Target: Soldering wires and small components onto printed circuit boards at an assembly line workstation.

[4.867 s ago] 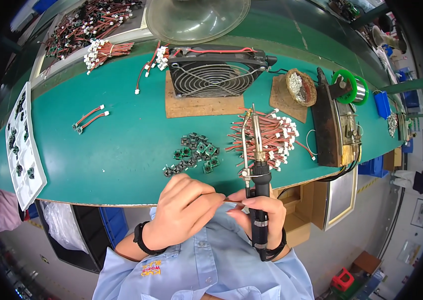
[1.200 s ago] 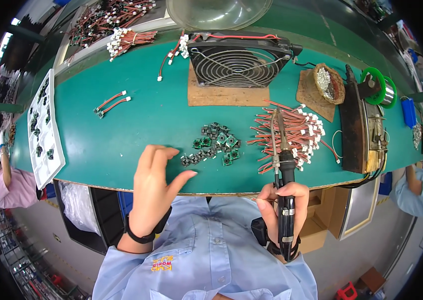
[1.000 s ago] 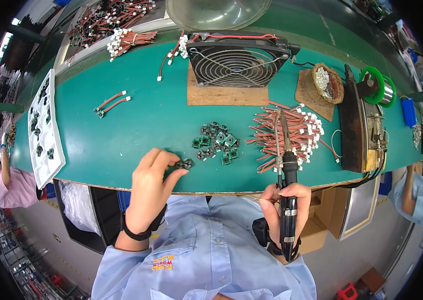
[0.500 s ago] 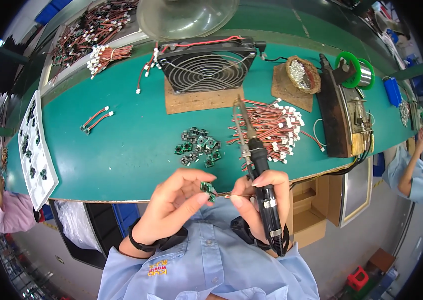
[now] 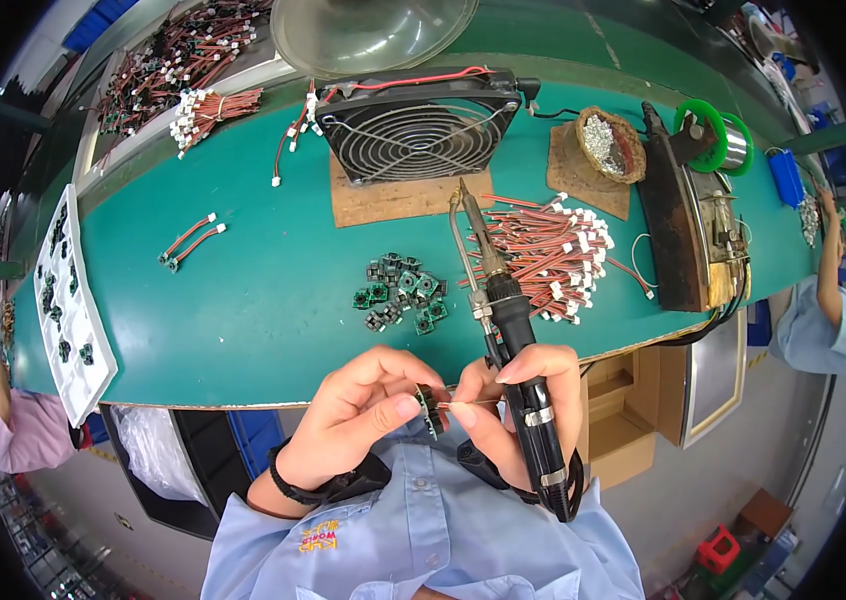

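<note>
A small green circuit board (image 5: 430, 411) is pinched upright between the thumb and fingers of my left hand (image 5: 348, 425), above the table's near edge. My right hand (image 5: 491, 435) grips a black soldering iron (image 5: 514, 318), its metal tip pointing away from me. Between that hand's thumb and forefinger a thin wire lead (image 5: 445, 405) reaches the board; whether it touches is too small to tell. Beyond my hands lies a small pile of circuit boards (image 5: 406, 287). To its right spreads a heap of red and black wires with white connectors (image 5: 558, 258).
A black fan (image 5: 415, 135) stands on a brown board. Further right are a bowl of pellets (image 5: 600, 148), a soldering stand (image 5: 673, 225) and a green solder spool (image 5: 705, 138). Two wired boards (image 5: 193, 243) and a white tray (image 5: 93, 375) lie left. Co-workers sit at both sides.
My left hand has turned the circuit board edge-on. My right hand has brought the wire lead up to it, and the soldering iron's tip has swung slightly left.
</note>
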A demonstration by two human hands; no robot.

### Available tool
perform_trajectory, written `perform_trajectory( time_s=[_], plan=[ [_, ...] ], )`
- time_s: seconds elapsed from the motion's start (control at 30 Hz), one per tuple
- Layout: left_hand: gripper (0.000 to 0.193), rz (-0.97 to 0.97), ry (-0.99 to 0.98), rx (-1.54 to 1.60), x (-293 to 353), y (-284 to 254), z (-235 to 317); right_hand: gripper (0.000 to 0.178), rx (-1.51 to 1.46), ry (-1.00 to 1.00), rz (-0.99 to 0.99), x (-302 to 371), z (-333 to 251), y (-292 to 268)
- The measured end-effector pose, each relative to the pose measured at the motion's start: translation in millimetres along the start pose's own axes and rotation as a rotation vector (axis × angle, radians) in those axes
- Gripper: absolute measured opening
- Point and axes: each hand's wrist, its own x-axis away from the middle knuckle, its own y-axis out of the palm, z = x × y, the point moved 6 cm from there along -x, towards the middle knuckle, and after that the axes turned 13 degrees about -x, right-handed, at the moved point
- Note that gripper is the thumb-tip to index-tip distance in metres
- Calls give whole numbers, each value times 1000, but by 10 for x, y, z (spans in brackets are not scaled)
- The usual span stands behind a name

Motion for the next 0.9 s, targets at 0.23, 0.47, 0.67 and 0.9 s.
perform_trajectory(
  time_s=[0.23, 0.47, 0.67, 0.9],
  plan=[
    [19, -64, 9, 189, -40, 11, -16, 43, 180, -63, -34, 57, -26, 57],
    [21, -47, 39, 125, -44, 1, -7, 43, 227, -134, -49, 47, -97, 102],
    [21, -42, 40, 120, -47, 19, 6, 42, 207, -140, -55, 45, -104, 94],
    [21, -36, 39, 98, -44, 5, 1, 43, 235, -164, -57, 25, -147, 102]
  ],
)
